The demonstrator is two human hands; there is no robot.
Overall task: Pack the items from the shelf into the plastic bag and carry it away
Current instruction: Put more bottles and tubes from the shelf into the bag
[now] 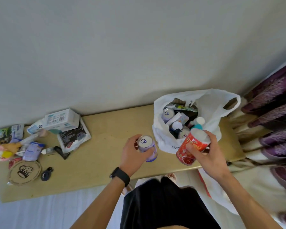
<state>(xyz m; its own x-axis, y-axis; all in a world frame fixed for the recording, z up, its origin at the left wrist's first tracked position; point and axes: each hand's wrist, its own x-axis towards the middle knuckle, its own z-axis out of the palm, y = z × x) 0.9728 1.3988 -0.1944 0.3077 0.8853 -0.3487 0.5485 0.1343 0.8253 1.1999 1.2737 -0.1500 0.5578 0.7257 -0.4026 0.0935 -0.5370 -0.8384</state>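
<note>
A white plastic bag (210, 111) stands open on the right part of the tan shelf (106, 129), with cans, a small box and bottles inside. My right hand (206, 154) grips a red can (191, 147), tilted, just in front of the bag's mouth. My left hand (134, 156) holds a pale purple can (147, 147) upright on the shelf, left of the bag. A black watch sits on my left wrist.
The shelf's left end holds a white box (61, 120), several packets (73, 138), a round cardboard lid (24, 171) and a small black gadget (46, 174). A purple patterned curtain (274, 109) hangs at the right. A wall rises behind the shelf.
</note>
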